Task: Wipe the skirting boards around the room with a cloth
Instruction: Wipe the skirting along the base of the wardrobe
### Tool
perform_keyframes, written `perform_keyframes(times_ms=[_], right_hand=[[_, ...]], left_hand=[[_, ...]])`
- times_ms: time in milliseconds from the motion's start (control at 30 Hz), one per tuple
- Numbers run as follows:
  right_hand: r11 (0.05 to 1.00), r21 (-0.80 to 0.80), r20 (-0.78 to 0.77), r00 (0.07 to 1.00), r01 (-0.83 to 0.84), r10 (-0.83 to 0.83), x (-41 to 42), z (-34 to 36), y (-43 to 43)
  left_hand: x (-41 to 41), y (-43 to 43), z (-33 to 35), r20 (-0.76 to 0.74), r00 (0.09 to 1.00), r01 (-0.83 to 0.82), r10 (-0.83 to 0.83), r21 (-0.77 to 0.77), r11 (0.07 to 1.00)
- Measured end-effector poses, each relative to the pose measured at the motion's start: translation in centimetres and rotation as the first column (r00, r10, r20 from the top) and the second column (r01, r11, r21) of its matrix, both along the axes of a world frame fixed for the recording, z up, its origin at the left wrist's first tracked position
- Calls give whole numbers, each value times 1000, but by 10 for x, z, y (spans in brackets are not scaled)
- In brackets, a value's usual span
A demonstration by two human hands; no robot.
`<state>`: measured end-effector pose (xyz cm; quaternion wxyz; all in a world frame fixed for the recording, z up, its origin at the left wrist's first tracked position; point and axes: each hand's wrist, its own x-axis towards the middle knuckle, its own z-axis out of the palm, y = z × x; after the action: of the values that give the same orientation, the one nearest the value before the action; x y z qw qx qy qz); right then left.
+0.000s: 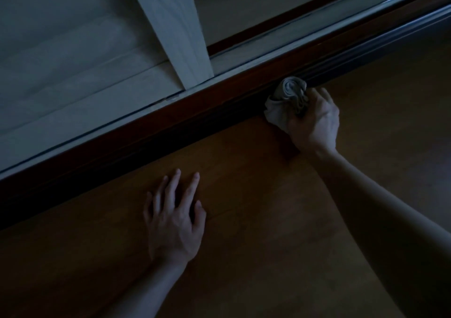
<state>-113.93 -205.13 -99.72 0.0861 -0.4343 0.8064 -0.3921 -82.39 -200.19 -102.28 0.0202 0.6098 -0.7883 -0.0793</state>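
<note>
Against the dark skirting board (219, 105), the right hand (314, 120) grips a bunched grey cloth (286, 98) (crumpled); the left hand (174, 222) lies spread.

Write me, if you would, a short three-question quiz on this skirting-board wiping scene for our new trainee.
1. True or false: the left hand grips the cloth.
2. What is the bunched cloth pressed against? A) the dark skirting board B) a bucket C) a table leg
3. Fill in: the left hand rests, fingers spread, on the wooden ____.

Key:
1. False: the right hand grips it.
2. A
3. floor
</note>
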Motion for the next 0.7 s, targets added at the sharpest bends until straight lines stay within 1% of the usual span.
perform_keyframes(times_ms=[100, 200, 333, 433, 467, 567, 667, 700], right_hand=[[989, 0, 49, 988, 150, -150, -27, 3, 1], [979, 0, 88, 975, 203, -202, -37, 5, 1], [988, 10, 74, 985, 154, -155, -42, 3, 1], [969, 12, 90, 964, 248, -248, -46, 2, -1], [972, 22, 83, 968, 236, -237, -44, 2, -1], [994, 31, 11, 994, 105, -105, -38, -2, 0], [989, -8, 16, 989, 148, -148, -30, 0, 1], [990, -17, 23, 990, 137, -137, -23, 0, 1]], left_hand=[[-1, -1, -1, -6, 1000, -2, 2, 8, 1000], [-4, 1, 0, -10, 1000, -3, 3, 18, 1000], [-2, 1, 0, -20, 1000, -13, 13, 24, 1000], [-2, -1, -1, -11, 1000, -10, 11, 26, 1000], [-2, -1, -1, -14, 1000, -8, 9, 26, 1000], [-3, 0, -1, -24, 1000, -10, 10, 11, 1000], [-3, 0, -1, -35, 999, -11, 10, -19, 1000], [-3, 0, -1, -47, 999, -9, 7, -28, 1000]])
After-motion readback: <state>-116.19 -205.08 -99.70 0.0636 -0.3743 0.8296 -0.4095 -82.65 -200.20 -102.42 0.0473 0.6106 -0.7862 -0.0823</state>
